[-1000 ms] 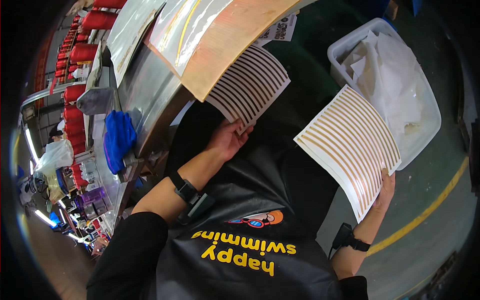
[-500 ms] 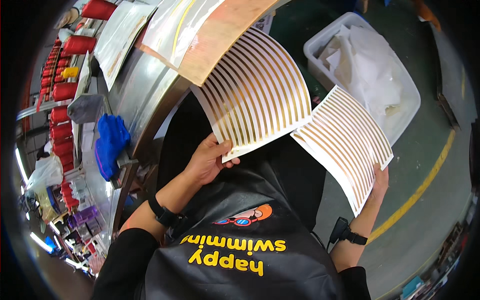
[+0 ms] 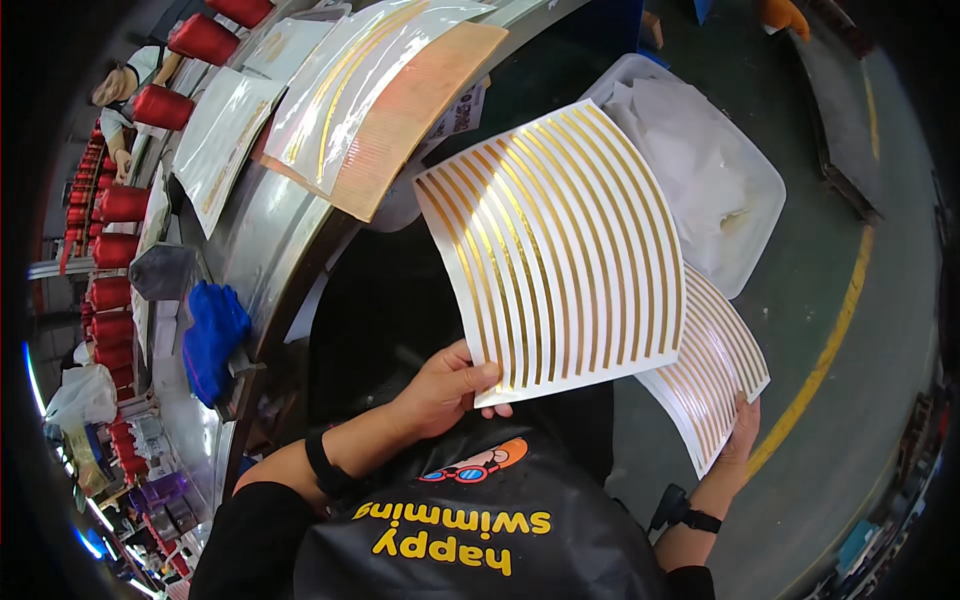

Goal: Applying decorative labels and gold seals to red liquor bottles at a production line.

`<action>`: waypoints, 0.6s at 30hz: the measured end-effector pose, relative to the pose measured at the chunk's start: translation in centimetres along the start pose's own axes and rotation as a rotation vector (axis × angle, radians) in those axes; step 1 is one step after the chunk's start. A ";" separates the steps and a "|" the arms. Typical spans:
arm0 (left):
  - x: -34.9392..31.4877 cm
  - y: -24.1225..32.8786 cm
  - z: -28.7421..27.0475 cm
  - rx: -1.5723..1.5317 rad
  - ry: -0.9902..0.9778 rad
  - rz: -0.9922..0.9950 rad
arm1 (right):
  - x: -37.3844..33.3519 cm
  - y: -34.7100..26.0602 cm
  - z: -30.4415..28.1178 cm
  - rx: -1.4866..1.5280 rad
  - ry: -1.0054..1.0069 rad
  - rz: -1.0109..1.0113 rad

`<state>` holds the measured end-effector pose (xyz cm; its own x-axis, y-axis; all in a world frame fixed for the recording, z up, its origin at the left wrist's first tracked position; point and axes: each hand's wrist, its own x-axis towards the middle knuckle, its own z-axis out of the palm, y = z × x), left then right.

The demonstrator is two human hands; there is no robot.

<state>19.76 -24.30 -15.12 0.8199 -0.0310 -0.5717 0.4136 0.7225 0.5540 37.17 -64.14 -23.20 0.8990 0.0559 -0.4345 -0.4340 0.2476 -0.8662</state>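
My left hand (image 3: 445,388) pinches the lower left corner of a white sheet with gold stripes (image 3: 560,255), thumb on top. The sheet is slightly curved and catches bright light at its upper left. At the lower right, my right hand (image 3: 740,435) grips the edge of a second striped sheet (image 3: 712,365), which bends and hangs at a slant. The left sheet's right edge covers part of this second one. Most of my right fingers are hidden behind the paper.
A metal-edged table (image 3: 290,235) on the left bears a copper-toned board (image 3: 425,110) under clear film, and a blue cloth (image 3: 212,335). Red thread cones (image 3: 163,107) line its far side, with another person beyond. A white tub (image 3: 765,215) of pale scraps stands on the floor.
The left sheet has come out from beside the board and tipped to show more of its face. It now overlaps the right sheet, which sits lower. Both hands keep their holds.
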 end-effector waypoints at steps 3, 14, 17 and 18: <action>0.3 -0.4 1.1 -0.051 0.005 -0.087 | 0.0 0.5 -1.4 -0.004 0.096 -0.011; 1.0 -3.9 2.9 0.038 0.149 -0.353 | -2.9 -1.4 0.5 0.898 -0.212 -0.007; 1.5 -4.5 3.4 0.068 0.141 -0.365 | -4.6 -0.3 5.5 0.733 -0.217 0.194; 1.5 -4.4 3.7 0.087 0.134 -0.362 | -5.2 0.6 7.2 0.467 0.026 0.171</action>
<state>20.62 -30.07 -16.22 0.5582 -0.1784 -0.8103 0.7033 0.6199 0.3480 32.66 -57.34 -19.73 0.8131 0.1108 -0.5715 -0.4967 0.6440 -0.5819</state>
